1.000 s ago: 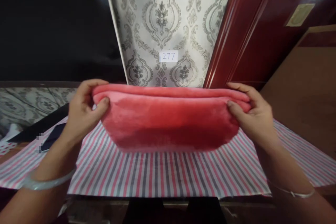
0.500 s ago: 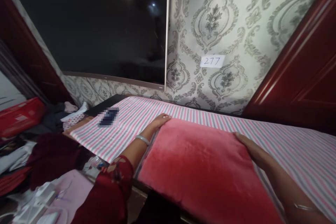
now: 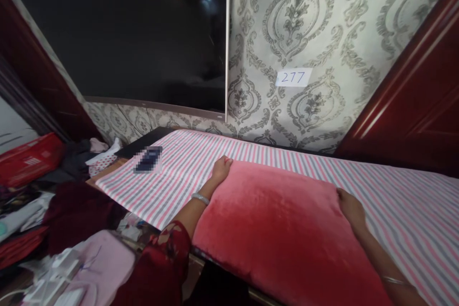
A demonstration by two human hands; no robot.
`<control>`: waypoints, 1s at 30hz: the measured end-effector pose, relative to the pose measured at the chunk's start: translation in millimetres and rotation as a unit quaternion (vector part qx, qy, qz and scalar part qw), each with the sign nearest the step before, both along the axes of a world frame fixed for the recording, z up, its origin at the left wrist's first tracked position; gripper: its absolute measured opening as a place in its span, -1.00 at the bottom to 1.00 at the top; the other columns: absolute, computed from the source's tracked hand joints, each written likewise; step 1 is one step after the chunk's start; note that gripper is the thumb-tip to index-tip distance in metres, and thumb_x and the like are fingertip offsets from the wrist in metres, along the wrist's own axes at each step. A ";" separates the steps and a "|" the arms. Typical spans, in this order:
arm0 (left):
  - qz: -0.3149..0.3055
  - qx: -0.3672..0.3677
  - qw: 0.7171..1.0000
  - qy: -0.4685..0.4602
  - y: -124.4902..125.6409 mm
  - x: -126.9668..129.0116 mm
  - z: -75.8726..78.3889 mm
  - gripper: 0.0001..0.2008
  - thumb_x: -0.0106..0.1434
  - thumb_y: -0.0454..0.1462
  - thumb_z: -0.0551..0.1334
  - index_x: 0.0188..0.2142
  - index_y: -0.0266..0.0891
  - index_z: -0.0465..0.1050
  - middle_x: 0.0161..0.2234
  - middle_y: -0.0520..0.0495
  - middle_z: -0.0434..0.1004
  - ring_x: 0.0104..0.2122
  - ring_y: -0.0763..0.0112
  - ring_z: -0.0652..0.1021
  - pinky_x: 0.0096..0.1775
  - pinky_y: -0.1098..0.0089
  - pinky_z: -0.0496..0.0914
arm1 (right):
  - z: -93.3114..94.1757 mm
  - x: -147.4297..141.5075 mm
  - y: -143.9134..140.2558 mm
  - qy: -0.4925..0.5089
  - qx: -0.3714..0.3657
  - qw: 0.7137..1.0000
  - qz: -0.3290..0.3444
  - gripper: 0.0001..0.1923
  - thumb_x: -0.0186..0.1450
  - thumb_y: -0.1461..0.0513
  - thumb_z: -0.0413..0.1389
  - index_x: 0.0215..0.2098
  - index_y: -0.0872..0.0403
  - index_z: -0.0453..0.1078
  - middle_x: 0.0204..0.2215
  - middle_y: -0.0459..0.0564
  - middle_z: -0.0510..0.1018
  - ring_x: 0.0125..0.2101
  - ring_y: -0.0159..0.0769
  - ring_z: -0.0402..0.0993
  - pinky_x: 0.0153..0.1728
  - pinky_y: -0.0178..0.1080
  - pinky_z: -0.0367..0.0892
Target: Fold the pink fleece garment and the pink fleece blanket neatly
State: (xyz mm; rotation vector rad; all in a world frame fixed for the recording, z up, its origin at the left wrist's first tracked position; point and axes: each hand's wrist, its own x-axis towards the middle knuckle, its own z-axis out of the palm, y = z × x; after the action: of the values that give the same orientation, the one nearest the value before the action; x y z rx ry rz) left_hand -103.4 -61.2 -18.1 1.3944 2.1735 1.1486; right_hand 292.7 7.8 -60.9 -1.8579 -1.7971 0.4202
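Observation:
A square red plush cloth (image 3: 276,220), paler toward its far edge, lies on a pink, grey and white striped cover (image 3: 186,162). Its near edge reaches over the front of the table. At its far left corner, my left hand (image 3: 222,168) has closed its fingers on the cloth. My right hand (image 3: 351,205) grips the far right corner, fingers curled and partly hidden from me. Whether the cloth is a single layer, folded or a cushion cover, I cannot tell.
A large dark television (image 3: 143,38) hangs on the patterned wall. A paper marked 277 (image 3: 294,77) is stuck beside it. A blurred-out dark object (image 3: 147,159) rests on the striped cover. To the left are a red box (image 3: 30,158), clothes, a pink item (image 3: 107,256) and a white power strip (image 3: 59,272).
My right hand has moved right with the cloth's far right corner, and the far edge looks wider and straighter. My left hand's fingers have curled more tightly at the left corner.

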 end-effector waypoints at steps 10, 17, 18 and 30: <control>-0.099 -0.017 0.994 0.046 -5.6 -14.5 31.6 -0.48 0.32 0.04 0.00 -0.21 -0.35 0.50 -0.25 -0.29 0.60 -0.21 0.08 0.58 -0.18 0.20 0.41 | 39.6 14.5 -8.8 0.024 0.028 0.998 0.043 -0.53 0.34 0.16 -0.07 0.08 0.18 0.46 -0.13 0.17 0.64 -0.07 -0.06 0.54 -0.01 -0.08 0.38; -0.275 -0.044 0.924 0.263 -5.8 62.5 56.8 -0.49 0.35 -0.09 0.07 0.18 -0.32 0.35 0.21 -0.32 0.41 0.23 0.07 0.38 0.22 0.15 0.22 | 84.3 -91.3 -45.0 -0.133 0.095 0.949 0.270 -0.40 0.43 0.06 -0.11 0.38 0.08 0.12 0.35 0.15 0.21 0.33 -0.01 0.09 0.29 0.10 0.02; -0.288 -0.057 0.910 0.294 -8.2 75.7 53.5 -0.48 0.36 -0.09 0.06 0.19 -0.35 0.34 0.22 -0.36 0.39 0.24 0.02 0.37 0.22 0.08 0.21 | 84.3 -104.4 -49.9 -0.158 0.072 0.944 0.281 -0.39 0.44 0.05 -0.11 0.39 0.09 0.10 0.36 0.16 0.16 0.35 0.00 0.05 0.29 0.13 -0.01; -0.250 -0.061 0.870 0.421 -23.3 97.1 8.3 -0.36 0.45 -0.04 -0.08 0.36 -0.40 0.10 0.36 -0.41 0.12 0.36 -0.02 0.14 0.30 -0.10 0.03 | 45.2 -112.7 -61.3 -0.197 0.082 0.941 0.262 -0.42 0.48 0.09 -0.17 0.41 0.10 0.06 0.37 0.18 0.13 0.36 -0.01 0.03 0.32 0.12 -0.11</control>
State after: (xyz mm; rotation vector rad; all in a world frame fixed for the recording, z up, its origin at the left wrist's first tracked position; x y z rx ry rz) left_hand -6.3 -84.4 -9.7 2.5138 2.0458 0.1898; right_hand 180.0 -53.5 -15.7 -1.3991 -2.5207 0.0714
